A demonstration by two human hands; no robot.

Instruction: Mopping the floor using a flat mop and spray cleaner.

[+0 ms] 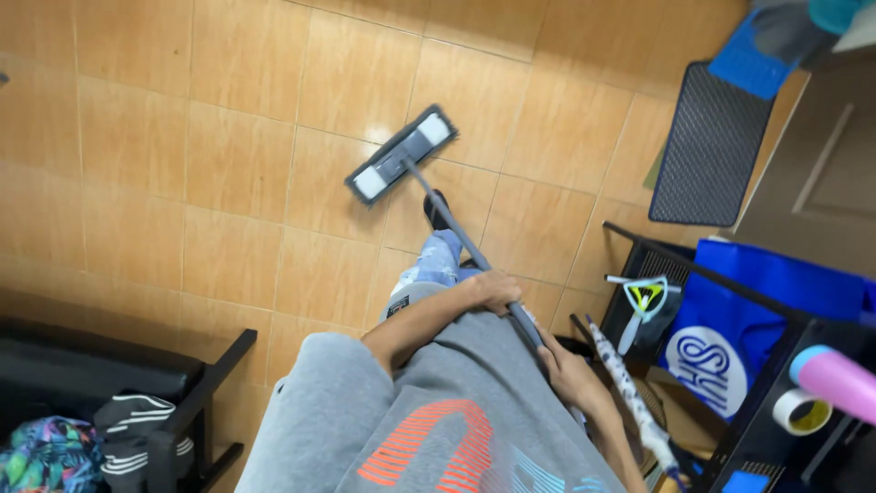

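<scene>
**A:** What do I have, biggest first?

**B:** I see the orange tiled floor (182, 137) filling most of the view. It lies open across the left and centre; the room narrows to the right, where a dark ribbed doormat (710, 146) lies by a brown door (826, 173), with a blue mat (744, 62) just beyond it.

**A:** And the edges nearer in?

**B:** At lower left I see a black bench (196, 402) carrying a striped black-and-white bundle (137, 438) and a floral fabric (46, 452). At lower right stands a black rack (721, 283); a blue bag (757, 319) with a round white emblem hangs in it.

**A:** The flat mop?

**B:** Its grey handle (465, 246) runs diagonally from my waist to the mop head (401, 153), a dark rectangle with white pad ends, flat on the tiles ahead of my foot (436, 208).

**A:** Grips?

**B:** My left hand (497, 290) is wrapped closed around the handle; my right hand (568, 372) clasps it lower, near the top end.

**A:** Small items?

**B:** On the rack I see a pink tube (839, 379), a roll of tape (801, 411), a spotted folded umbrella (625, 388), and a white tool with a yellow triangular head (643, 297).
</scene>
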